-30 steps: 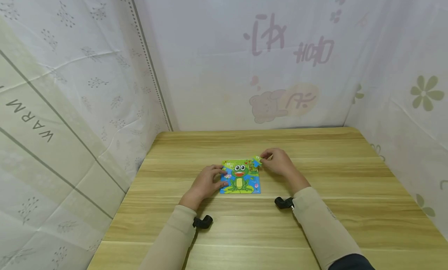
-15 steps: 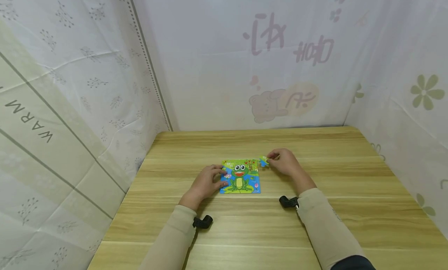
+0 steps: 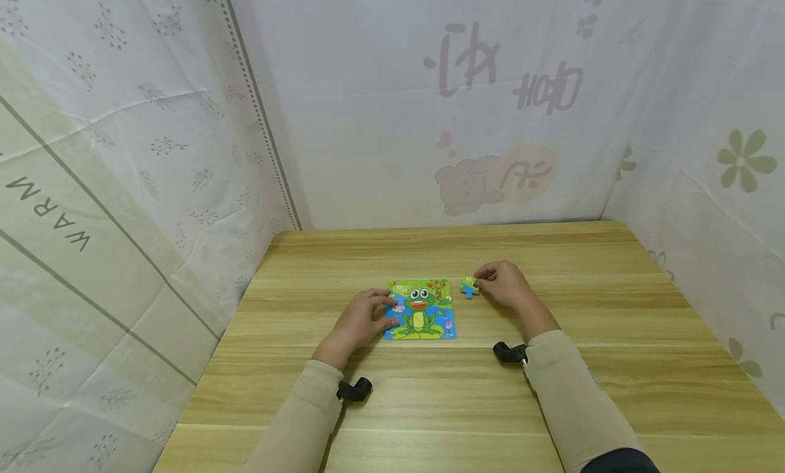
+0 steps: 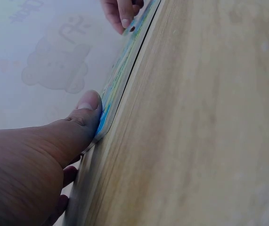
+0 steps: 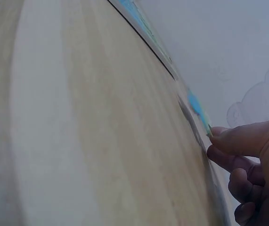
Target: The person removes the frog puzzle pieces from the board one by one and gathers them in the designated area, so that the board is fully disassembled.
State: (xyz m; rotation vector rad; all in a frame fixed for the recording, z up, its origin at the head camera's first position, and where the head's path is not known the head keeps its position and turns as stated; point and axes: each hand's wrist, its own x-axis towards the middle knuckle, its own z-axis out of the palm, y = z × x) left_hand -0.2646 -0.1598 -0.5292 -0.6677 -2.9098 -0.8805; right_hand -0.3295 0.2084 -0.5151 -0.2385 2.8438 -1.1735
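Note:
A square frog jigsaw puzzle [image 3: 419, 321] lies flat on the wooden table in the head view, with a green frog on blue and green. My left hand [image 3: 363, 317] rests on its left side, thumb and fingertips spread over the edge; the left wrist view shows the thumb [image 4: 85, 113] along the board's rim. To the right of the puzzle, my right hand [image 3: 504, 283] pinches a small green-and-blue puzzle piece [image 3: 469, 287] between thumb and fingers. The right wrist view shows this piece [image 5: 198, 108] edge-on, low over the table and apart from the board.
The wooden table [image 3: 429, 405] has its back edge close to a white patterned curtain [image 3: 380, 118]. More curtain hangs on the left and right sides. A black wrist camera [image 3: 356, 390] sits on the left sleeve, another black camera [image 3: 509, 353] on the right.
My right hand has moved right with the puzzle piece, from over the puzzle's upper right corner to beside it, and the piece has turned. My left hand and the puzzle stay put.

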